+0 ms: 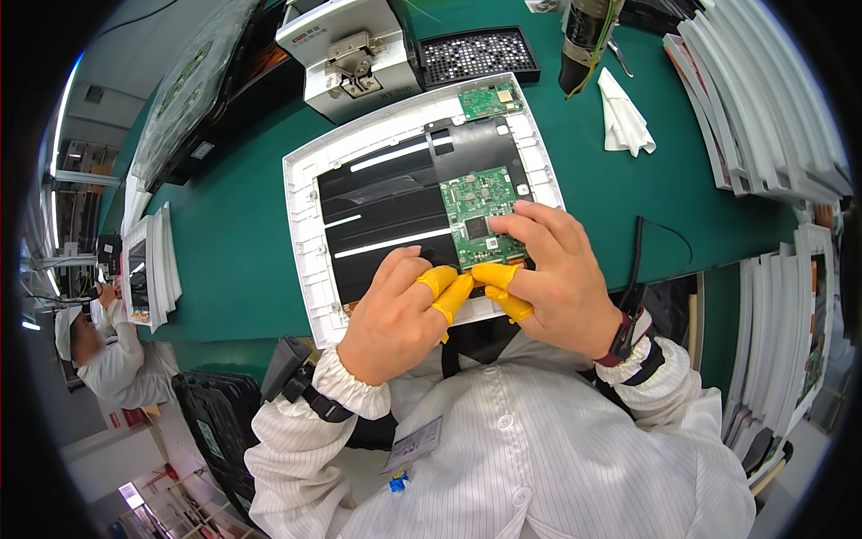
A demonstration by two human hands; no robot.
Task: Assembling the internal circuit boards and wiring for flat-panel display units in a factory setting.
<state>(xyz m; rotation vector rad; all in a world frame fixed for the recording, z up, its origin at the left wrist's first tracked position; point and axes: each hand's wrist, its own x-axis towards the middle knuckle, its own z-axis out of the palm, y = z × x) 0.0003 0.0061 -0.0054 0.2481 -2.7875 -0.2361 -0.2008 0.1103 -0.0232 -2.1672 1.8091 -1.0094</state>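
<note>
A white-framed display panel (302, 225) lies face down on the bench, its black back showing. On it sits a green circuit board (485, 193), with a smaller green board (490, 101) at the panel's top right. My left hand (404, 310) and my right hand (561, 283) meet at the circuit board's lower edge. Yellow finger cots cover the thumb and index finger of both. These fingertips are pressed together at the edge; whatever lies between them is too small to make out. Bare fingers of my right hand rest on the board. Beside them shows an orange flat cable (518, 262).
Behind the panel stand a grey-white dispenser-like device (355, 67) and a black tray of screws (476, 56). A powered driver (584, 49) hangs near a white cloth (624, 115). White frames (763, 90) are stacked at right. A co-worker (112, 346) sits far left.
</note>
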